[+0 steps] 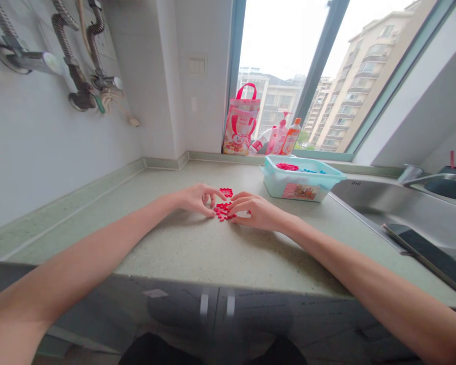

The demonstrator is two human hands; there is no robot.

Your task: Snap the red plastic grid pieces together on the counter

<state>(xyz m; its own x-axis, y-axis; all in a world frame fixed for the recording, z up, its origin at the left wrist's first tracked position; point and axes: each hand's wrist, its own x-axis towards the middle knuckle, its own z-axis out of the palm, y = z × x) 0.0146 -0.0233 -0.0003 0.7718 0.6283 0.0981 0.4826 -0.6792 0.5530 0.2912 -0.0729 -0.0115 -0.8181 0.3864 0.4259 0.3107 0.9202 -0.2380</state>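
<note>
Small red plastic pieces with notched edges (223, 211) lie in a cluster on the pale counter, between my two hands. Just beyond them is a separate small group of red notched pieces (226, 192). My left hand (198, 198) is at the cluster's left side, its fingers curved and apart from the thumb, with nothing visible in it. From the right, my right hand (259, 212) pinches at the cluster's edge with thumb and fingertips on a red piece. The fingers partly hide that piece, and a speck of red shows beneath them.
A light-blue plastic tub (300, 185) with red and blue pieces stands behind my right hand. Farther right are a steel sink (380, 203) and a dark phone (429, 253) across its front edge. A pink bag (240, 129) and bottles (285, 137) stand by the window.
</note>
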